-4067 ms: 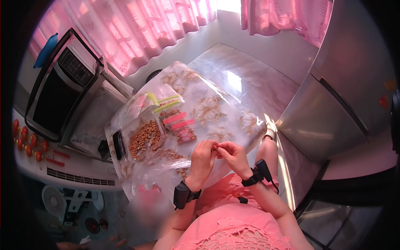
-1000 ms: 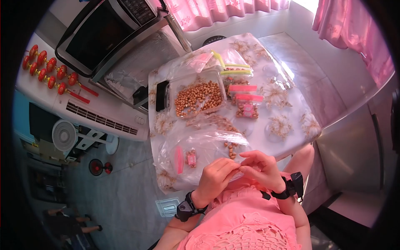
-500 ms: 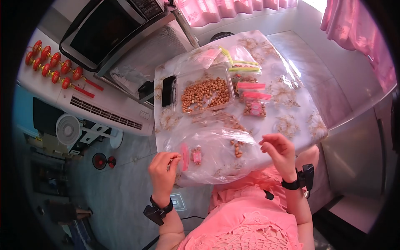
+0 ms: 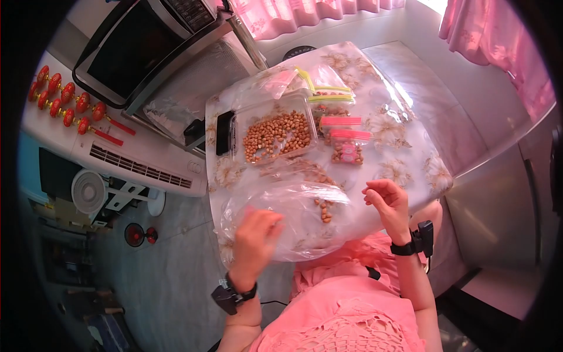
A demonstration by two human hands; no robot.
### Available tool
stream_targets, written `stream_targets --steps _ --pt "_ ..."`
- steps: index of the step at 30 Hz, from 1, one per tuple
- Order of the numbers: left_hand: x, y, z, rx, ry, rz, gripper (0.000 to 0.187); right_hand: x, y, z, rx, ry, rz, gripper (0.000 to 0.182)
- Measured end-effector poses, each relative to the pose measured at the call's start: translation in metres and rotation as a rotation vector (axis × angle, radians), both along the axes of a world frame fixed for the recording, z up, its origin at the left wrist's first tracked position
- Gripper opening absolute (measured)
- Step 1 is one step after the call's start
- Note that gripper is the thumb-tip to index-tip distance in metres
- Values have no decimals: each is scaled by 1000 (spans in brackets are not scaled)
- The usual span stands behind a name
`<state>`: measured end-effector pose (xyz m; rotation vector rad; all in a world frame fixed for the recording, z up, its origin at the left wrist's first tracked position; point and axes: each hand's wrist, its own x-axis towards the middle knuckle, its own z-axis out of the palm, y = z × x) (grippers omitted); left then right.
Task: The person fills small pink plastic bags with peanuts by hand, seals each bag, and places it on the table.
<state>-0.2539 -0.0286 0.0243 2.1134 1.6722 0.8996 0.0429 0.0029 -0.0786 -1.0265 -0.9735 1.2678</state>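
My left hand [image 4: 254, 239], blurred by motion, is over the left part of a clear plastic bag [image 4: 281, 205] near the table's front edge. It hides the small pink-topped bag there; whether it grips anything cannot be made out. My right hand [image 4: 388, 205] hovers at the right of the plastic, fingers loosely bent and apart, nothing visible between them. Several loose nuts [image 4: 324, 210] lie at the plastic between the hands. Behind is a clear tub [image 4: 237, 141] of brown nuts [image 4: 277, 135]. Right of it sits a small filled bag with a pink zip top [image 4: 348, 146].
More zip bags [image 4: 331, 97] lie behind the filled one. A black phone [image 4: 224, 132] is left of the tub on the flowered tablecloth [image 4: 390, 138]. A microwave [image 4: 132, 50] stands at the back left, and a white fan [image 4: 88, 191] is further left.
My left hand has moved right, over the small pink-topped bag, which is now hidden. My right hand stays nearly as it was. The whole view has shifted slightly.
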Motion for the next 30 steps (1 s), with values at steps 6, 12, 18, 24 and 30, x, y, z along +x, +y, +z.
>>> stream_targets --steps 6,12,18,24,30 --pt "55 19 -54 -85 1 -293 33 -3 2 -23 16 -128 54 23" --pt "68 30 -65 -85 206 -206 52 -2 3 -16 126 -250 111 32" --pt "64 40 -79 -125 130 -214 44 -2 2 -13 168 -319 100 32" --pt "61 48 -89 -132 82 -202 27 -2 2 -13 172 -318 99 31" --pt "64 52 -83 -148 5 -244 22 -2 2 -14 185 -347 94 29"
